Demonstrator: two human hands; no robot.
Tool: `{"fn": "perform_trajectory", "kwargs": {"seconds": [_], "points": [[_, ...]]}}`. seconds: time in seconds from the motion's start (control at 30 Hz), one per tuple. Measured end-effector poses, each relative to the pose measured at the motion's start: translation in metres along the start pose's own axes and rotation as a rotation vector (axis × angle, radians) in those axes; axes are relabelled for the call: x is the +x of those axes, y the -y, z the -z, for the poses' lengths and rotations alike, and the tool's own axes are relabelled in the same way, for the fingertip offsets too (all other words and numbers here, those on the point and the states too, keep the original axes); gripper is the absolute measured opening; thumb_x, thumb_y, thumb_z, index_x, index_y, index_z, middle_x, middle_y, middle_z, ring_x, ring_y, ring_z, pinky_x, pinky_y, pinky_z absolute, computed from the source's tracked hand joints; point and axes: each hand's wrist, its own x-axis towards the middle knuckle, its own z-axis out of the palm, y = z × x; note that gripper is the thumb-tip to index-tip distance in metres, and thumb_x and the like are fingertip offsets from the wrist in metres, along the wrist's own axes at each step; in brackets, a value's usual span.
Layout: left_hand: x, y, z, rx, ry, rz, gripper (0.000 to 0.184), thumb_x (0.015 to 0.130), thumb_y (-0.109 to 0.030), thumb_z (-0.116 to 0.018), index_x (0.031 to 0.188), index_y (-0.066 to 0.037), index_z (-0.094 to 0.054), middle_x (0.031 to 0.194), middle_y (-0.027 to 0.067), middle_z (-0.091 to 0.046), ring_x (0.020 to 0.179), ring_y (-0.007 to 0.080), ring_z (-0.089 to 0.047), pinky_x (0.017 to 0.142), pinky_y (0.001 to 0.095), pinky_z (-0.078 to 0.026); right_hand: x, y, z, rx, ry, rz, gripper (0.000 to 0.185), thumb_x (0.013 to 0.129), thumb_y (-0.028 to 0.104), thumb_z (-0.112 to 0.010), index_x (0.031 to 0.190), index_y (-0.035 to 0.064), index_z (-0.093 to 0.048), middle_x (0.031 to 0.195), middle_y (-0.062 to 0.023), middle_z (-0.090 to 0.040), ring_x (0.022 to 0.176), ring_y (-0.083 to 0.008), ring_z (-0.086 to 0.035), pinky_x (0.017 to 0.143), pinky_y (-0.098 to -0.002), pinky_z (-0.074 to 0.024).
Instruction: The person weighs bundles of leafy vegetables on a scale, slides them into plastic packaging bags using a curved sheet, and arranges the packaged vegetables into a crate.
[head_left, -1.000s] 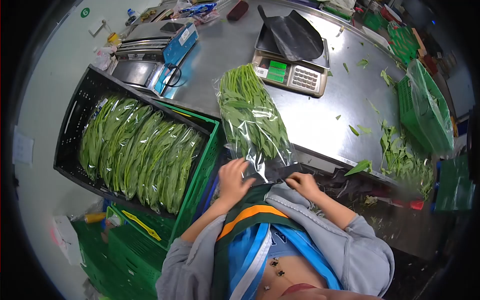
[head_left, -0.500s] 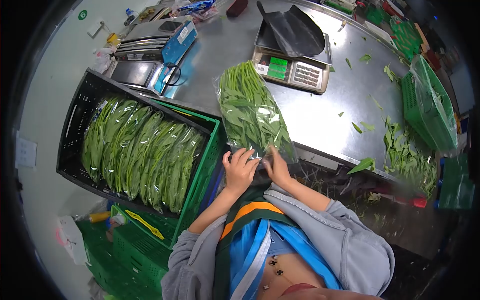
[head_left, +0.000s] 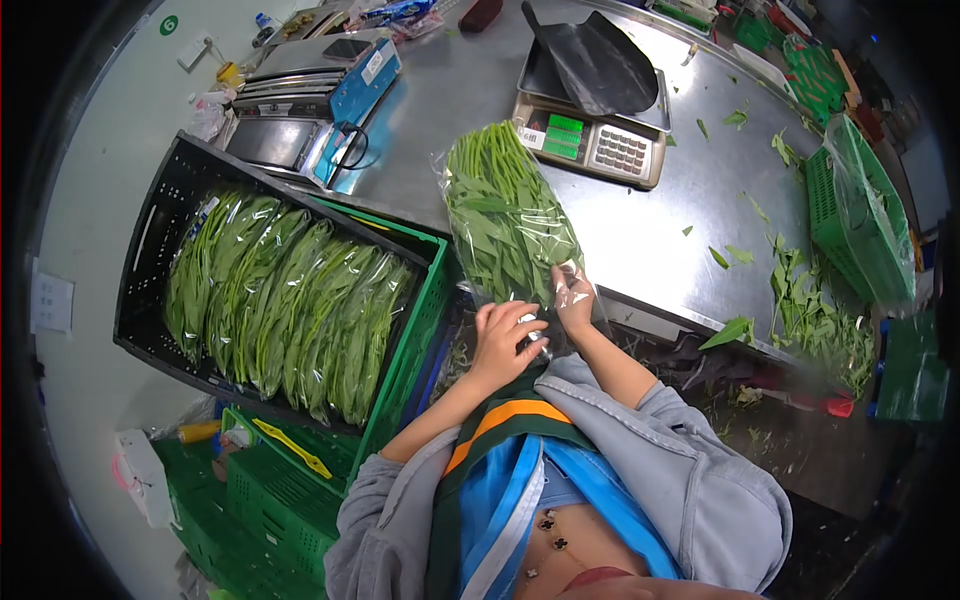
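A clear plastic bag of leafy greens point(head_left: 510, 220) lies at the table's near edge, stems pointing away from me and leaves toward me. My left hand point(head_left: 503, 342) has curled fingers closed on the loose plastic at the bag's near end. On the right side of the bag, my right hand point(head_left: 573, 300) grips near the leaves. Shiny plastic glare crosses its fingers, so I cannot tell whether it is inside or outside the film. Left of the bag, a black crate point(head_left: 150, 270) holds several similar bags of greens standing in a row.
Beyond the bag stands a digital scale point(head_left: 620, 150) bearing a black scoop point(head_left: 600, 65). A wrapping machine point(head_left: 300, 110) is at the back left. Loose leaves point(head_left: 820, 310) and a green basket point(head_left: 850, 220) lie right. Green crates point(head_left: 270, 500) sit below the black one.
My right hand has moved up along the bag's right side, onto the leaves. My left hand has shifted slightly right and down at the near end.
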Motion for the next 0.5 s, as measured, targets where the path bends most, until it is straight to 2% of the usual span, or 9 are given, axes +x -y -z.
{"fn": "perform_trajectory", "kwargs": {"seconds": [0.03,0.1,0.2,0.27,0.3,0.33,0.37,0.43,0.5], "points": [[0.006,0.002,0.0,-0.001,-0.001,-0.001,0.024,0.074,-0.021,-0.068,0.096,-0.013,-0.065,0.11,0.0043,-0.06,0.108,0.0236,-0.051,0.096,0.0426,-0.027,0.001,-0.003,0.0,0.066,-0.016,0.04,0.027,0.086,0.021,-0.06,0.099,-0.0028,-0.061,0.088,-0.0194,-0.064,0.081,-0.0317,-0.063,0.073,-0.0369,-0.0475],[0.026,0.011,0.001,-0.304,-0.02,0.091,0.034,0.076,-0.022,-0.066,0.107,-0.01,-0.061,0.114,0.0064,-0.059,0.11,0.0247,-0.051,0.097,0.04,-0.028,-0.001,0.001,0.005,-0.024,-0.017,0.138,0.026,0.086,0.021,-0.059,0.097,-0.003,-0.061,0.087,-0.02,-0.065,0.078,-0.0322,-0.063,0.071,-0.0362,-0.0481],[0.068,0.039,-0.009,0.019,0.039,0.071,0.041,0.086,-0.028,-0.053,0.122,-0.008,-0.052,0.129,0.0097,-0.05,0.122,0.025,-0.042,0.101,0.0438,-0.025,-0.003,0.001,0.007,-0.013,-0.02,0.142,0.027,0.087,0.021,-0.059,0.098,-0.0033,-0.06,0.088,-0.0206,-0.064,0.078,-0.0326,-0.063,0.071,-0.0366,-0.048],[0.083,0.062,-0.024,0.152,0.07,0.058,0.043,0.088,-0.03,-0.05,0.126,-0.009,-0.049,0.133,0.0098,-0.046,0.127,0.0248,-0.038,0.103,0.0458,-0.024,-0.004,-0.003,0.006,-0.168,-0.044,0.193,0.026,0.086,0.021,-0.058,0.097,-0.0027,-0.059,0.087,-0.0212,-0.064,0.078,-0.0328,-0.063,0.071,-0.0372,-0.0478],[0.085,0.077,-0.032,0.295,0.245,0.06,0.044,0.089,-0.031,-0.049,0.128,-0.01,-0.047,0.136,0.0092,-0.043,0.129,0.0244,-0.034,0.104,0.0476,-0.022,-0.004,0.002,0.008,-0.169,-0.042,0.196,0.026,0.086,0.021,-0.058,0.097,-0.0027,-0.059,0.087,-0.0212,-0.064,0.078,-0.0328,-0.063,0.071,-0.0372,-0.0478],[0.084,0.09,-0.041,0.438,0.422,0.062,0.046,0.09,-0.032,-0.048,0.13,-0.01,-0.045,0.138,0.0085,-0.04,0.131,0.0241,-0.031,0.105,0.0494,-0.021,-0.004,0.005,0.01,-0.108,0.037,0.079,0.025,0.086,0.021,-0.058,0.096,-0.0023,-0.059,0.086,-0.0213,-0.063,0.079,-0.033,-0.062,0.072,-0.0376,-0.0476],[0.082,0.095,-0.046,0.436,0.423,0.062,0.046,0.09,-0.032,-0.048,0.13,-0.01,-0.045,0.138,0.0085,-0.04,0.131,0.0241,-0.031,0.105,0.0494,-0.021,-0.005,0.007,0.012,-0.048,0.115,-0.041,0.024,0.086,0.021,-0.058,0.095,-0.0018,-0.059,0.085,-0.0213,-0.063,0.079,-0.0332,-0.062,0.072,-0.038,-0.0474],[0.072,0.103,-0.058,0.485,0.353,-0.012,0.046,0.09,-0.034,-0.048,0.13,-0.01,-0.046,0.137,0.0071,-0.042,0.131,0.0236,-0.031,0.105,0.0493,-0.02,-0.004,-0.017,0.008,-0.087,0.094,-0.041,0.024,0.085,0.021,-0.058,0.094,-0.0013,-0.058,0.083,-0.0209,-0.063,0.076,-0.0336,-0.062,0.071,-0.038,-0.0474],[0.072,0.106,-0.059,0.485,0.371,-0.018,0.047,0.09,-0.035,-0.048,0.13,-0.011,-0.045,0.138,0.0069,-0.04,0.131,0.0231,-0.03,0.106,0.0494,-0.02,-0.013,-0.01,0.017,-0.036,0.166,-0.182,0.022,0.086,0.02,-0.057,0.092,-0.001,-0.058,0.077,-0.0154,-0.063,0.069,-0.0259,-0.062,0.066,-0.0344,-0.0471]]}}
